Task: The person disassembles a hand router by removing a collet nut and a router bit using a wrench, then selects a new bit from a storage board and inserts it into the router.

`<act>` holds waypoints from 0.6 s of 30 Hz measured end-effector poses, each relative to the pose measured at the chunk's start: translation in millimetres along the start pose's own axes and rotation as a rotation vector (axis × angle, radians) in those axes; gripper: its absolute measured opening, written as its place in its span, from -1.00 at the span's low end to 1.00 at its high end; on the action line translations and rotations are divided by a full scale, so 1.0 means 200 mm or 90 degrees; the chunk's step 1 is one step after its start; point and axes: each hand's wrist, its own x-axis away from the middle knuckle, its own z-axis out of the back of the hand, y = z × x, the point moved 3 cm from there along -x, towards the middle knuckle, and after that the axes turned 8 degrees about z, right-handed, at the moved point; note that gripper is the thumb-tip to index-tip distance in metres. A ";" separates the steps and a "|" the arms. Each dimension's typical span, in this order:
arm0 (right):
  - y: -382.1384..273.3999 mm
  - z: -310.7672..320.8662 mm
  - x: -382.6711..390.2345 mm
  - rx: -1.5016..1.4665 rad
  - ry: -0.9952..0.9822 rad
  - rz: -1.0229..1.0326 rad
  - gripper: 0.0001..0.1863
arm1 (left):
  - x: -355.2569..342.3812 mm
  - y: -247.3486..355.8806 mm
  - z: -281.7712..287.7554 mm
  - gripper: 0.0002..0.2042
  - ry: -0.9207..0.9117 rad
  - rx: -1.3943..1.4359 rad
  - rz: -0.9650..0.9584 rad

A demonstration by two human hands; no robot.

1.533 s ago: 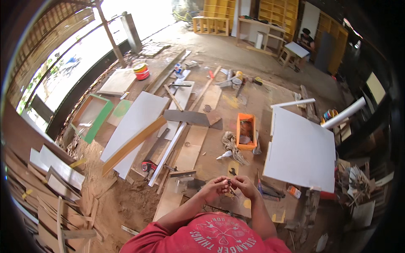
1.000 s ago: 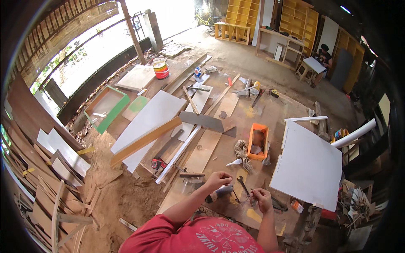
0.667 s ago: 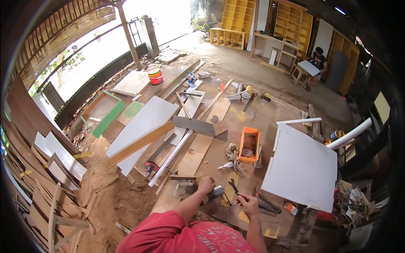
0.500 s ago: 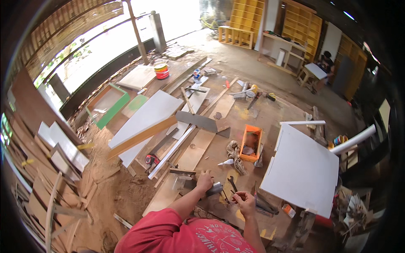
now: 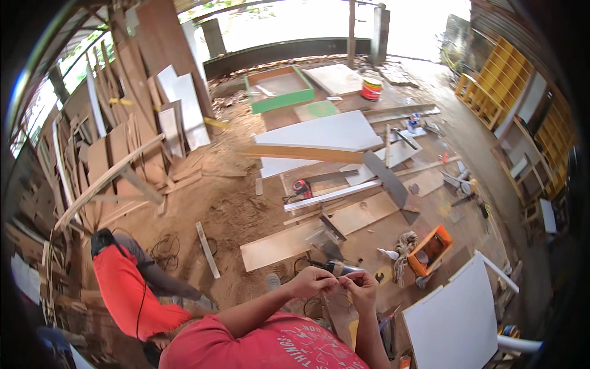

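My left hand and my right hand meet low in the middle of the head view, both with fingertips pinched around something small that I cannot make out. Just behind them lies a dark and silver cylindrical tool with a cable near it, partly hidden by my fingers. A dark wrench lies on the work surface to their right. Beyond, a white nozzled bottle, a tangle of rope and an orange bin sit together.
A person in orange bends close on my left over sawdust-covered ground. Boards lean at left. Planks, white panels, a tape measure and a green-edged tray crowd the work area. Yellow shelving stands at right.
The view has swung left, bringing the bending person in orange into sight. My hands, apart half a second ago with the left by the cylindrical tool, have come together at their fingertips.
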 end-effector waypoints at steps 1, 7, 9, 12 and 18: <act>-0.01 -0.05 -0.02 0.022 -0.028 0.028 -0.92 | 0.04 0.01 0.03 -0.75 0.022 0.043 -0.020; 0.06 -0.33 -0.15 0.148 -0.096 0.057 -0.88 | 0.26 0.08 0.28 -0.74 0.109 0.053 -0.005; 0.05 -0.46 -0.17 0.191 -0.116 0.056 -0.87 | 0.29 0.06 0.36 -0.72 0.103 0.002 -0.060; -0.07 -0.66 -0.21 0.480 -0.129 0.173 -0.85 | 0.36 0.10 0.47 -0.72 0.138 -0.037 -0.075; 0.03 -0.99 -0.31 0.543 -0.101 0.206 -0.85 | 0.49 0.14 0.74 -0.75 0.222 -0.140 -0.183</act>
